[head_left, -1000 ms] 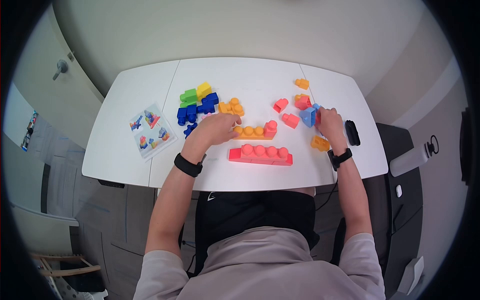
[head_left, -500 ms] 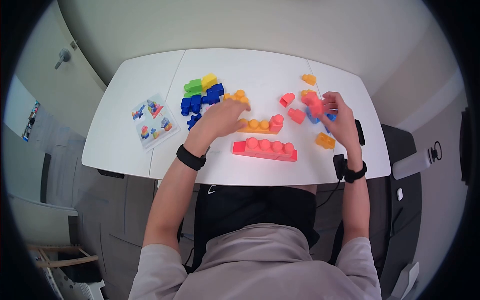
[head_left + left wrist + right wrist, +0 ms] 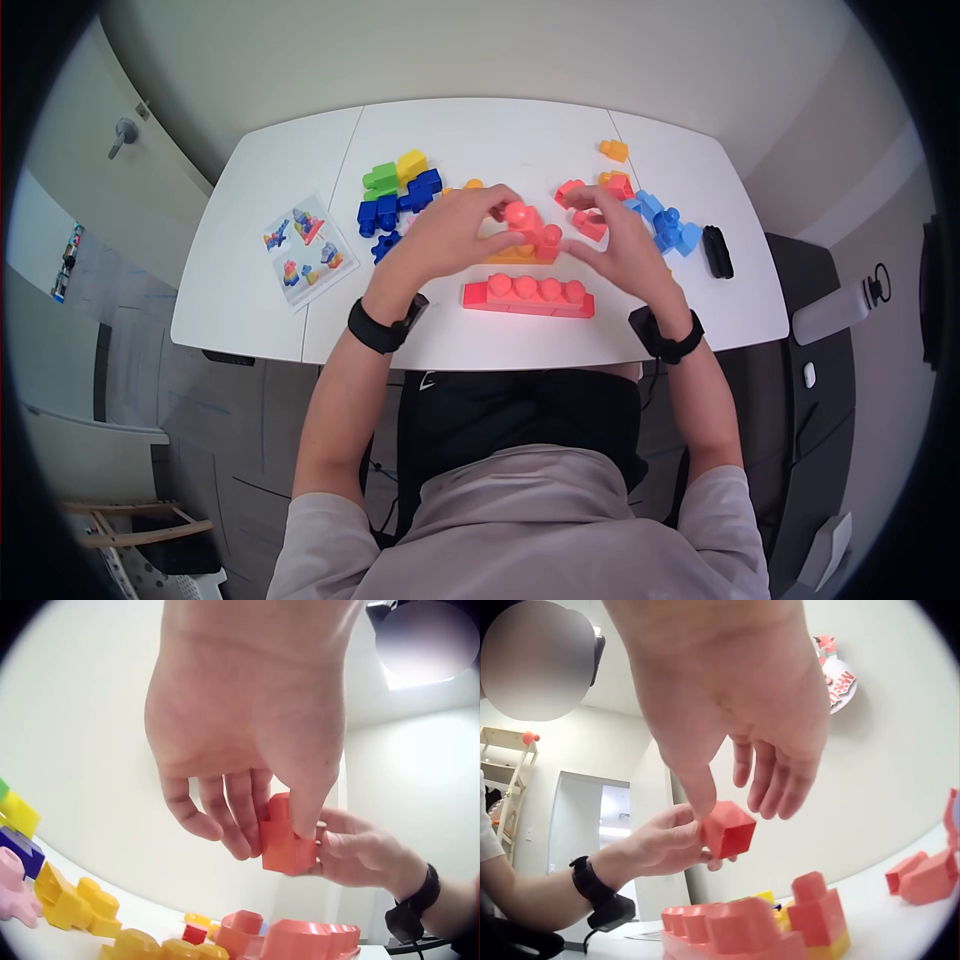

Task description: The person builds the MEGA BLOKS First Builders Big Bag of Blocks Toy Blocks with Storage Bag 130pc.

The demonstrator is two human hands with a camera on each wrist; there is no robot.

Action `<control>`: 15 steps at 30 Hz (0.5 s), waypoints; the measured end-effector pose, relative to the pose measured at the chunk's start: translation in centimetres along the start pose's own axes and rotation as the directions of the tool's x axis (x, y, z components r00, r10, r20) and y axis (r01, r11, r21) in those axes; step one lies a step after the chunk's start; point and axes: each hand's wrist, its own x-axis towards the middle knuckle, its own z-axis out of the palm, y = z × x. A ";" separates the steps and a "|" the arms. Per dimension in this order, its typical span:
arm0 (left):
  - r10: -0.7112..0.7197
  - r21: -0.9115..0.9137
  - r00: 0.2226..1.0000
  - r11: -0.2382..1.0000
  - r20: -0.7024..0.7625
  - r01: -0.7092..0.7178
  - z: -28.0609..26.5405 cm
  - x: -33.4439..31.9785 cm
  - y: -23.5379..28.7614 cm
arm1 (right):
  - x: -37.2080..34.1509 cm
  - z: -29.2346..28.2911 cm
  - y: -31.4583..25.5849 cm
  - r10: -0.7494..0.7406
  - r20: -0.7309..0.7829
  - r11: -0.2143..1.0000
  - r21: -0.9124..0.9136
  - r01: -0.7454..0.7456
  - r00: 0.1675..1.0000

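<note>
The left hand (image 3: pixel 450 235) pinches a red block (image 3: pixel 519 214) between thumb and fingers, above a yellow row (image 3: pixel 515 257) with another red block (image 3: pixel 550 240) on its right end. In the left wrist view the held block (image 3: pixel 279 846) is upright, clear of the table. The right hand (image 3: pixel 635 250) is just to the right, thumb and fingers spread; in the right wrist view its thumb overlaps the held block (image 3: pixel 731 831), and contact cannot be told. Nearer the body lies a long red stack (image 3: pixel 530 300) with several studs on top.
Green (image 3: pixel 380 180), yellow (image 3: pixel 411 165) and dark blue blocks (image 3: pixel 378 214) are at the left, beside a picture sheet (image 3: pixel 310 255). Red (image 3: pixel 592 226) and light blue blocks (image 3: pixel 687 238), an orange block (image 3: pixel 614 150) and a black case (image 3: pixel 717 252) are at the right.
The right hand has brought a red block from the right-hand pile to the middle, where the left hand now pinches it. The right hand's fingers have spread.
</note>
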 end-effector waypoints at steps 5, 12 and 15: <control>-0.176 0.340 0.984 0.927 0.021 0.158 -0.5 -0.9 -3.2 | 0.5 -1.6 6.3 0.167 0.055 0.885 -0.449 -0.125 0.984; -0.294 0.406 0.951 0.884 0.100 0.231 0.4 -0.8 -4.5 | 0.6 -0.7 8.9 0.298 0.130 0.755 -0.638 -0.151 0.946; -0.287 0.432 0.953 0.874 0.093 0.221 0.5 -0.8 -4.4 | 0.7 -0.1 9.1 0.259 0.112 0.753 -0.645 -0.128 0.959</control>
